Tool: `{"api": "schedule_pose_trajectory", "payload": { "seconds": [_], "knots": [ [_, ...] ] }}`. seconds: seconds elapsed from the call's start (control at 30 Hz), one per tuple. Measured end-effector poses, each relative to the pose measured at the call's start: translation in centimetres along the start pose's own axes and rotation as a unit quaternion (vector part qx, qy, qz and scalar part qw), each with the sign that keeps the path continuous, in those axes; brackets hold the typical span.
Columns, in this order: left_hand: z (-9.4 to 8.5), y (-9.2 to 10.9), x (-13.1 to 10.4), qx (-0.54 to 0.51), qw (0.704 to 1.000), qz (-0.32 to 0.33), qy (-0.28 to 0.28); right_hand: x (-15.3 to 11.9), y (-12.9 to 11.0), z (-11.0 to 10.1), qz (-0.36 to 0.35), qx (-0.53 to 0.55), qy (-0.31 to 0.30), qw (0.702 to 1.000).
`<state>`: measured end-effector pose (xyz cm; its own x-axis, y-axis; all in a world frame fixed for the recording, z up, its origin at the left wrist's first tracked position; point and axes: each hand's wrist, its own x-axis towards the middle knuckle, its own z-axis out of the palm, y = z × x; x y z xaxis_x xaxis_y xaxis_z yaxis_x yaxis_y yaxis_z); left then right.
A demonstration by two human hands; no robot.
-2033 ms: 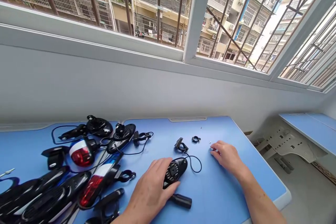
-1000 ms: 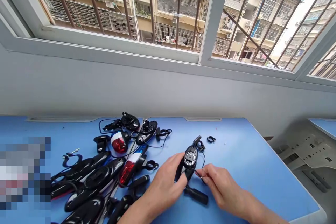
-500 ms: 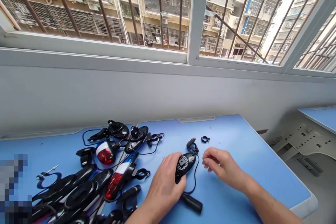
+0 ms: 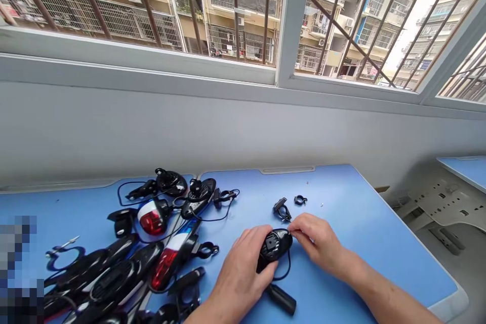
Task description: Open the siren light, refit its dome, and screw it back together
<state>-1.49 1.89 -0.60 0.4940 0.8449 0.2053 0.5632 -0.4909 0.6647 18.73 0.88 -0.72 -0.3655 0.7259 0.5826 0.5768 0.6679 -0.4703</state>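
My left hand (image 4: 245, 268) is wrapped round a black oval device (image 4: 276, 244), whose slotted face points up. The thumb and fingertips of my right hand (image 4: 317, 240) are pinched together at the device's right end, by its thin cable; what they hold is too small to make out. A black cylinder (image 4: 283, 298) lies just below the device. Behind the hands are a black clamp piece (image 4: 281, 209) and a small black ring clamp (image 4: 300, 200).
Several black devices crowd the blue table (image 4: 395, 248) on the left, among them a red-and-white light (image 4: 152, 217) and a longer red, white and blue one (image 4: 167, 260). A barred window stands behind, and a second table (image 4: 465, 169) at the right.
My right hand has moved left to touch the device's end, and its fingers have closed. The device has turned slightly in my left hand. The camera view has shifted a little.
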Motion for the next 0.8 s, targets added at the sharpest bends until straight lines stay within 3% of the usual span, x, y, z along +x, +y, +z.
{"api": "schedule_pose_trajectory", "payload": {
  "seconds": [0.8],
  "knots": [
    [0.02,-0.04,-0.15,-0.006,1.000,-0.001,-0.012,-0.91,-0.15,0.14,-0.085,-0.127,0.015,0.988]
  ]
}}
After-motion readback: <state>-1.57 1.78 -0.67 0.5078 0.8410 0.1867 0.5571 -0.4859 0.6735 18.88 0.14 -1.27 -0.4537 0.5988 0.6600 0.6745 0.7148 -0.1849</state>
